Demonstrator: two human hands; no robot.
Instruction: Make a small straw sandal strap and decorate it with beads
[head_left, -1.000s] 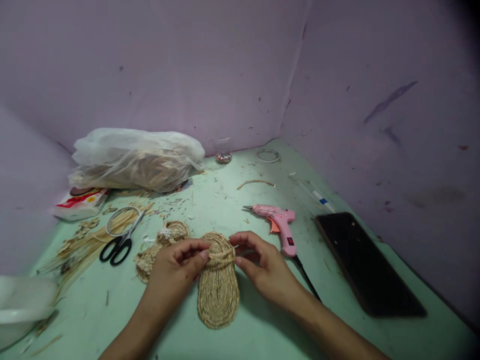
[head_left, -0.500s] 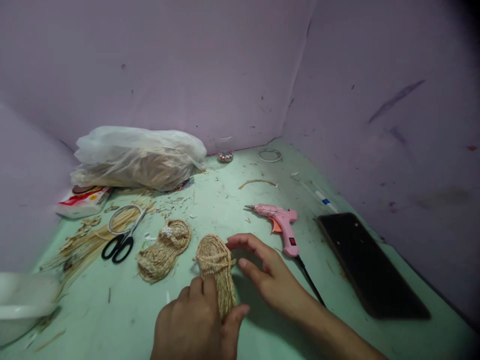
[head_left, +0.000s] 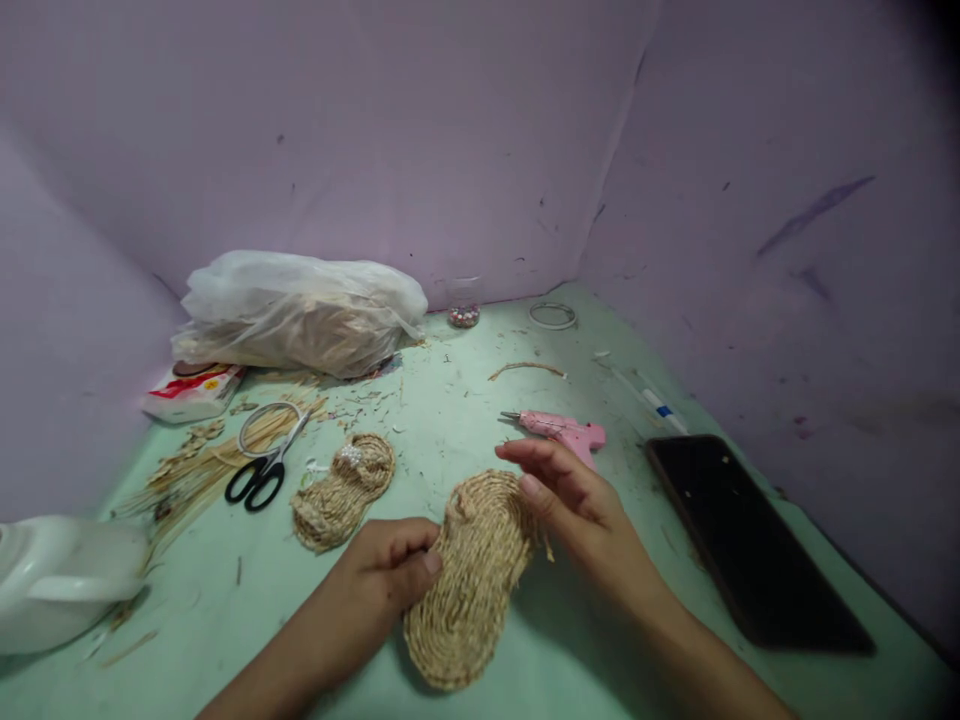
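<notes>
Scissors [head_left: 266,468] lie left of the small sandal [head_left: 343,492]. Behind them, the plastic bag [head_left: 300,315] rests on the table [head_left: 465,400].

glue gun [head_left: 562,430] partly hidden behind right hand [head_left: 585,500]; white jug [head_left: 67,585] cut off by left edge.

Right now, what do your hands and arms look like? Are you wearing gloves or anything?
No gloves! My left hand and right hand are bare. No sleeve shows on my left forearm or right forearm, and I see no rings, watch or bracelets.
</notes>
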